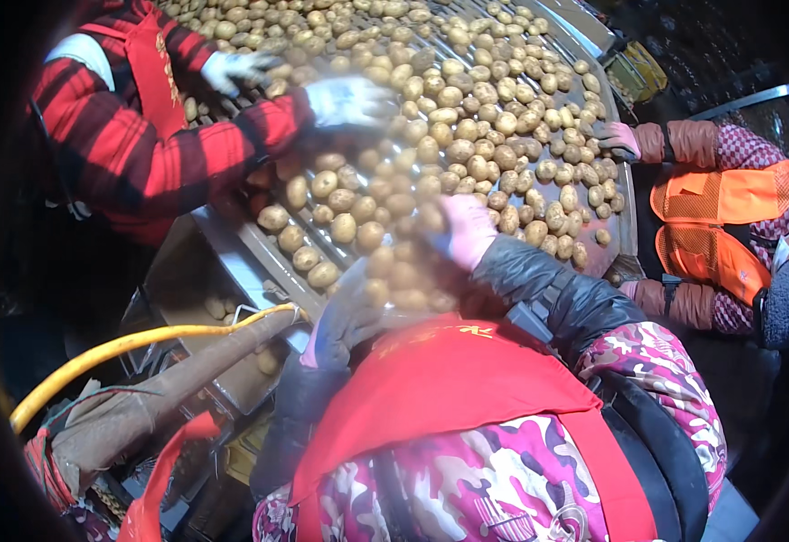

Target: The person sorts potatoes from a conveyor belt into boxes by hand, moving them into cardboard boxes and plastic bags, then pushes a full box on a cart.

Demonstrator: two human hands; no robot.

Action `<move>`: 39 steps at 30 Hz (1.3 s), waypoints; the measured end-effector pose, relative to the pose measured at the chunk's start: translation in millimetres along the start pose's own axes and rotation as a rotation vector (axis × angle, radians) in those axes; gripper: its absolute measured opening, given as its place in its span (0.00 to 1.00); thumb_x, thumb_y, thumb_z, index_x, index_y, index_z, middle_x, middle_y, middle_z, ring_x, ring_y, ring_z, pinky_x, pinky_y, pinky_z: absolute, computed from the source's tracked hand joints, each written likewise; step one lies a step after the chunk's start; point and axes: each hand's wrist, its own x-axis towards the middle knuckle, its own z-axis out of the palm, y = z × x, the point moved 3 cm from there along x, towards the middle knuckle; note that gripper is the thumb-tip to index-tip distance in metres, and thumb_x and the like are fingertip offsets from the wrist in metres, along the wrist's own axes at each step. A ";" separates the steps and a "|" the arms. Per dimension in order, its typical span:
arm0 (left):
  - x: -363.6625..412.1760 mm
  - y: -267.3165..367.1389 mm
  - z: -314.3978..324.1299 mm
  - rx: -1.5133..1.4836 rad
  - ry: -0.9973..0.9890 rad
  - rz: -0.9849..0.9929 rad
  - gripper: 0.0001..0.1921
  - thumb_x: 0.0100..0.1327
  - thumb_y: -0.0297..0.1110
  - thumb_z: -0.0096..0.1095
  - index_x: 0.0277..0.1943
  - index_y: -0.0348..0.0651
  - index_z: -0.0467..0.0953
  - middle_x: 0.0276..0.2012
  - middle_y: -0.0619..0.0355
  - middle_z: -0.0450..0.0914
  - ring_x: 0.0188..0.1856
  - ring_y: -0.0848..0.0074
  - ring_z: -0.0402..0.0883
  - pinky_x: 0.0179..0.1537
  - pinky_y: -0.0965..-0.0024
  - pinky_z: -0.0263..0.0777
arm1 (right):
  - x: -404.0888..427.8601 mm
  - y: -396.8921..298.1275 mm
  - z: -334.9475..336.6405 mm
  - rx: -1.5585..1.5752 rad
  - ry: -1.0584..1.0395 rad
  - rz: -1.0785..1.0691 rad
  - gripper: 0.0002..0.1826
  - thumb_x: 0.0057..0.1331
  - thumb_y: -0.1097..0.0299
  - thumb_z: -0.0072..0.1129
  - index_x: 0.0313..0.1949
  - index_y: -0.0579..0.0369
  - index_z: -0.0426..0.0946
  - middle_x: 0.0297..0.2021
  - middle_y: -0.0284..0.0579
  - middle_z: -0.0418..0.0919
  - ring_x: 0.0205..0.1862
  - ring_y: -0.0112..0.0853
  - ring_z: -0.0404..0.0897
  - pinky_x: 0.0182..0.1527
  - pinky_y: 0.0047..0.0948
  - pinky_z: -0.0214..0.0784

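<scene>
Many potatoes lie spread over a sorting table of metal rollers before me. My right hand, in a pink and grey-blue glove, is among the potatoes at the near side, its fingers against a blurred potato; whether it grips one I cannot tell. My left hand, in a similar glove, is at the near edge, beside a blurred cluster of potatoes between my hands. Part of its fingers is hidden by blur and potatoes. A red apron covers my front.
A co-worker's white-gloved hands reach over the potatoes at left. Another's gloved hand rests at the right rim. A cardboard box, a wrapped pole and a yellow hose stand at lower left. A yellow crate is at upper right.
</scene>
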 end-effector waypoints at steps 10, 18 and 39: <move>43.0 -22.0 5.9 -0.121 0.225 0.014 0.24 0.75 0.53 0.54 0.62 0.44 0.74 0.42 0.57 0.81 0.40 0.69 0.80 0.37 0.64 0.77 | 43.2 76.5 -31.9 -0.573 0.302 -0.328 0.21 0.67 0.55 0.59 0.56 0.46 0.76 0.61 0.46 0.73 0.61 0.47 0.73 0.62 0.50 0.65; 54.7 -36.6 -8.0 -0.344 0.203 -0.162 0.22 0.75 0.52 0.56 0.58 0.44 0.75 0.42 0.54 0.80 0.41 0.69 0.80 0.42 0.59 0.79 | 99.5 87.4 -75.4 -0.648 0.100 0.219 0.17 0.70 0.61 0.55 0.58 0.42 0.75 0.51 0.45 0.80 0.55 0.42 0.81 0.54 0.42 0.75; 61.6 20.8 57.2 0.450 -0.132 0.072 0.33 0.73 0.34 0.56 0.78 0.47 0.55 0.70 0.47 0.67 0.64 0.61 0.77 0.53 0.62 0.81 | 160.2 108.8 -84.1 -0.889 0.176 0.025 0.09 0.64 0.67 0.55 0.40 0.52 0.83 0.42 0.48 0.84 0.48 0.43 0.83 0.50 0.45 0.75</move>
